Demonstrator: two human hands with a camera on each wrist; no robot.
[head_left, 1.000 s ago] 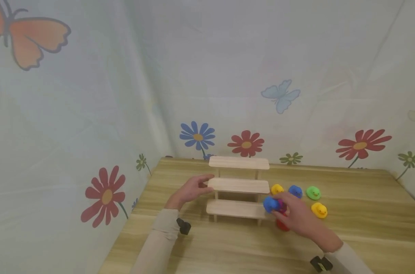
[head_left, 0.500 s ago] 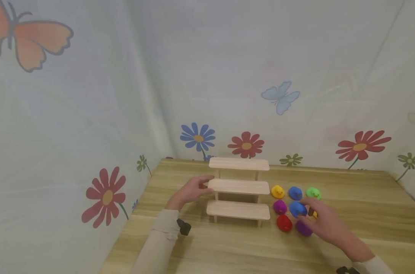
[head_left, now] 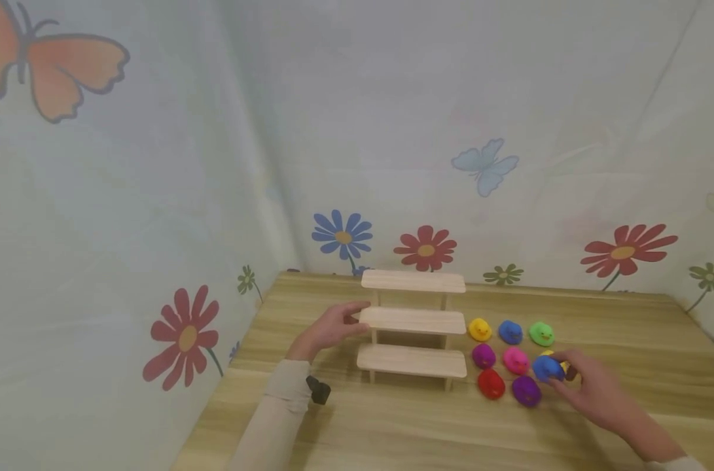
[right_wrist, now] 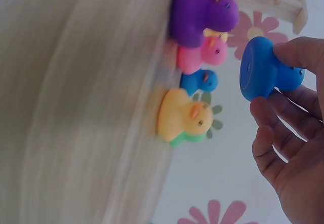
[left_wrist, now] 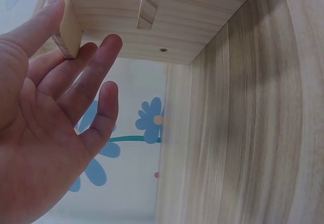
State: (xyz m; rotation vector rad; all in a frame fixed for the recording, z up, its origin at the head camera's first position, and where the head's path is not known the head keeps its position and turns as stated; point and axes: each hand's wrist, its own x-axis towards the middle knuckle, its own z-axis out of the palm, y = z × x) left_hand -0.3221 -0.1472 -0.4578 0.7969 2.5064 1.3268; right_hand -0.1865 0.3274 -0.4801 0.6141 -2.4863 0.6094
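Note:
A three-tier wooden shelf (head_left: 412, 320) stands on the table. My left hand (head_left: 330, 328) is at the left end of its middle tier; in the left wrist view, thumb and index finger pinch the board's end (left_wrist: 69, 36) while the other fingers extend loosely. My right hand (head_left: 598, 391) pinches a blue rubber duck (right_wrist: 258, 69) between thumb and fingers, raised off the table. From the head view, that duck partly covers a yellow duck (right_wrist: 179, 115) standing behind it. The purple duck (head_left: 527, 391) and pink duck (head_left: 516, 360) stand just left of it.
Right of the shelf more ducks stand in rows: yellow (head_left: 480, 330), blue (head_left: 510, 332), green (head_left: 542, 333), magenta (head_left: 483, 356) and red (head_left: 491, 384). A flower-printed cloth wall (head_left: 380, 131) rises behind the wooden table (head_left: 392, 418).
My right hand has moved rightward from the shelf's lowest tier, carrying the blue duck over the other ducks. The pink duck has come into sight. My left hand has stayed at the middle tier.

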